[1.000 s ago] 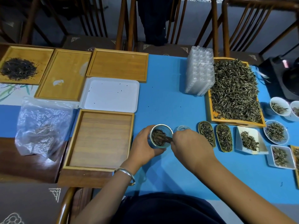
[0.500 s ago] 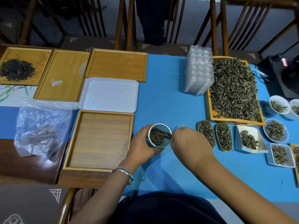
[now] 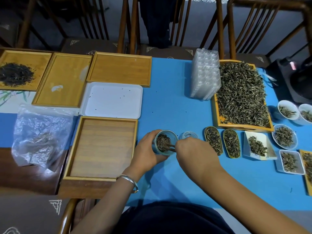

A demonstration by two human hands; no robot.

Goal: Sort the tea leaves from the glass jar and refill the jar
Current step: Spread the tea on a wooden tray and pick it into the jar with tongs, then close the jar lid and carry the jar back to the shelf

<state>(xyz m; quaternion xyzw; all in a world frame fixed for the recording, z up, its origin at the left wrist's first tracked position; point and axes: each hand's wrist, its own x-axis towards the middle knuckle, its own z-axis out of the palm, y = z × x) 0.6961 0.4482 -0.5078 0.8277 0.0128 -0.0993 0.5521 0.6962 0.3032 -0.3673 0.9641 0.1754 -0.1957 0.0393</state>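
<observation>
text: none legible | labels: none | brands: none | numbers: none | signs: only ornamental white corner patterns on dark chair cushions (image 3: pixel 94 46), not lettering

Left hand (image 3: pixel 146 150) curled in a grip, right hand (image 3: pixel 194 152) pinching

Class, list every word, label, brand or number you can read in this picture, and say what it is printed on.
No text can be read.
The white paper scoop bears a small dark mark on its front edge, too blurred to read.
The chair cushions carry only corner ornaments, not letters.
</observation>
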